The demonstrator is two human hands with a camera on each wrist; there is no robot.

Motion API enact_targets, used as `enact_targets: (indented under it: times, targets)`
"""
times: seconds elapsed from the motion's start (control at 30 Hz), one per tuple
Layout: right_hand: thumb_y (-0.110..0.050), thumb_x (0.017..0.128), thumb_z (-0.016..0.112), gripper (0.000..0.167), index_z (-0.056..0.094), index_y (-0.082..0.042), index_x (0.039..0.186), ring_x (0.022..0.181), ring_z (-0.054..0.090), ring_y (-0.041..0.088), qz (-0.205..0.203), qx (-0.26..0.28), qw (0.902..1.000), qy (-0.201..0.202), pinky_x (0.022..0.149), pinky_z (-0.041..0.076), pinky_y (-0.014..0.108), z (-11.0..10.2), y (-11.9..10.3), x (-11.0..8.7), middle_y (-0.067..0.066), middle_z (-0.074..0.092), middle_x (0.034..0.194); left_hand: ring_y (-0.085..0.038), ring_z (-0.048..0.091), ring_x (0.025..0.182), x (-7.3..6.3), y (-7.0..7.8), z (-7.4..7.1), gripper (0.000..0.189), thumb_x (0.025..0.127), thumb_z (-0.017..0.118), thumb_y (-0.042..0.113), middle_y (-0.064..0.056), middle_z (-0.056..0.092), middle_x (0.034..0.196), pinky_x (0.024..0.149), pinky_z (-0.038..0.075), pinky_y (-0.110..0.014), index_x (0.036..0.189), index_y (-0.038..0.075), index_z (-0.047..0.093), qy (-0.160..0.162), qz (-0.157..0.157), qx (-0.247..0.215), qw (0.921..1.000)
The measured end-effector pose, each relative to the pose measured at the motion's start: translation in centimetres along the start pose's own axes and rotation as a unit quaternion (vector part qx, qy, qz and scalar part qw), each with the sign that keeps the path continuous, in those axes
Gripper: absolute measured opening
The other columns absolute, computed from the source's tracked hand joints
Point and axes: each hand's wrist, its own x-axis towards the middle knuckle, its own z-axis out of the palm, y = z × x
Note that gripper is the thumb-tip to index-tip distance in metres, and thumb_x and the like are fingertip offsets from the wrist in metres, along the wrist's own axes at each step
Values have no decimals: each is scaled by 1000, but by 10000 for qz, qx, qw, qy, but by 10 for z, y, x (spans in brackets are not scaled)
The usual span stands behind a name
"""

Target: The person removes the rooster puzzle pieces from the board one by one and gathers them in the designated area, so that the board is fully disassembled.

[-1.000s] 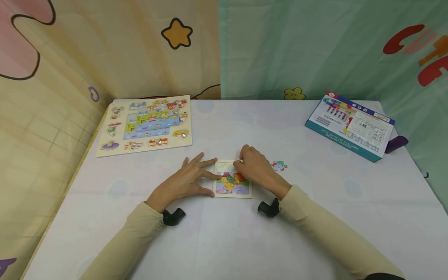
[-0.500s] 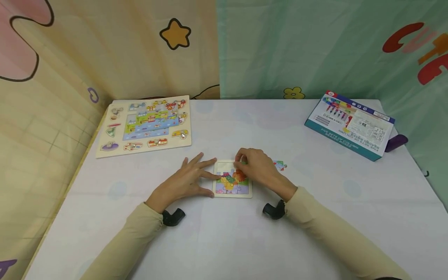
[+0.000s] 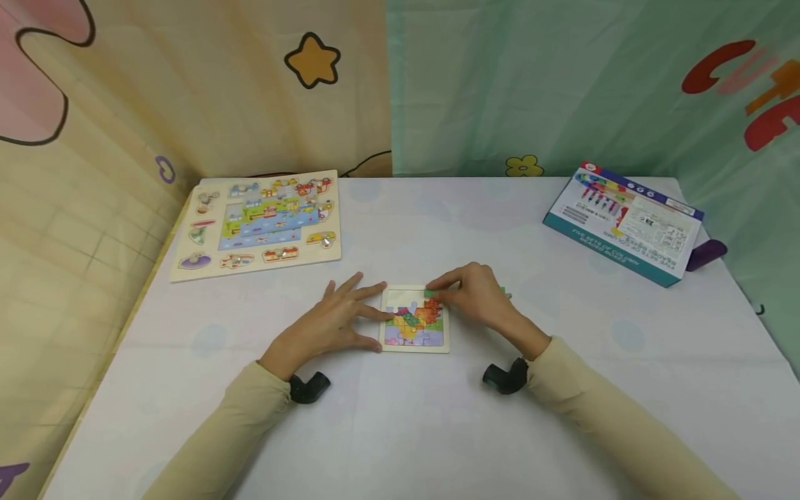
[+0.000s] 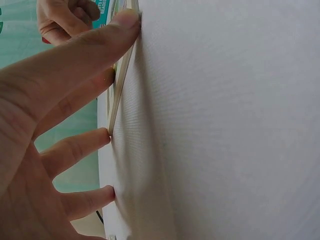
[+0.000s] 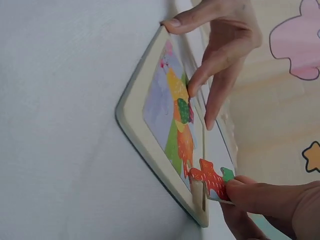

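Observation:
A small jigsaw tray (image 3: 412, 349) with a pale frame lies mid-table, its lower part filled with a colourful picture and a bare strip along its far side. My left hand (image 3: 331, 316) spreads its fingers at the tray's left side, with the thumb (image 4: 125, 20) on the near corner and a finger reaching over the picture. Between thumb and finger, my right hand (image 3: 478, 295) pinches a red and green jigsaw piece (image 5: 207, 175), tilted over the tray's far right corner. Another loose piece (image 3: 507, 294) is mostly hidden behind the right hand.
At the back left, a large wooden knob puzzle board (image 3: 287, 255) has picture sheets lying on it. A teal and white box (image 3: 615, 226) stands at the back right, with a purple object (image 3: 707, 256) beside it. Printed curtains (image 3: 531, 90) close off the back.
My right hand has drawn back to the right, showing the pinched jigsaw piece at the tray corner and covering more of the loose piece behind it. The left hand stays in place.

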Motion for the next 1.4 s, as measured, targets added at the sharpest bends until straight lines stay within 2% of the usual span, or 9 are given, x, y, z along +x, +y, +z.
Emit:
enact_targets:
  times: [0.07,0.13,0.4,0.63,0.73,0.97,1.2,1.27,1.4]
  targets:
    - [-13,86,75,14,80,-12,99,58,43,16,157,213,9996,-19,51,30,25,-4,1,0,6,75,99,-45,15,146,0,0,0,55,68,88,41,-4,42,153,104,10,-78,118,25,74,6,17,-13,10000]
    - [-14,86,76,14,80,-13,100,59,46,18,362,437,9984,-55,50,32,24,-10,4,-1,6,74,98,-46,15,146,1,-1,1,55,67,88,40,-4,42,153,104,10,-78,118,24,74,11,29,-25,10000]
    - [-19,89,74,19,79,-10,104,80,51,21,1024,800,9915,27,58,40,25,-42,33,-16,10,72,109,-45,16,146,1,-1,1,55,67,88,42,-4,42,153,105,10,-76,118,25,74,20,1,-2,10000]
    - [-25,91,71,26,77,-9,111,115,52,27,1485,658,9867,115,82,41,34,-71,59,-36,14,70,118,-44,15,146,1,-1,-1,56,68,87,43,-4,41,153,105,9,-76,119,25,73,-13,-21,10,10000]
    - [-26,92,70,28,75,-8,113,123,50,30,1593,628,9852,113,88,41,37,-79,67,-43,15,68,120,-45,14,146,0,-2,0,56,68,87,42,-4,41,153,105,9,-77,119,25,73,-34,-43,-46,10000]
    - [-25,92,70,30,74,-5,114,119,49,28,1621,487,9855,106,83,40,34,-86,78,-48,19,66,123,-44,13,147,-1,-3,1,56,69,87,43,-4,40,154,106,8,-76,120,26,73,-76,-113,-116,9998]
    - [-19,90,72,23,77,-5,107,93,49,25,1394,-165,9895,345,64,33,30,-83,77,-46,22,68,118,-43,12,147,-1,-2,1,55,70,87,42,-4,39,154,107,7,-75,120,25,72,-97,-112,-120,9998]
    - [-17,90,72,20,78,-5,104,95,52,29,1307,-344,9898,444,66,36,32,-82,76,-47,22,68,115,-42,12,147,-1,-1,1,55,69,87,42,-3,39,154,107,7,-75,120,25,73,-94,-126,-123,9998]
    - [-16,90,71,18,78,-5,101,115,55,38,1196,-570,9894,594,83,44,45,-80,74,-48,23,69,114,-44,12,147,0,-1,1,56,69,87,42,-4,40,154,106,7,-75,120,25,73,-69,-105,-100,9999]
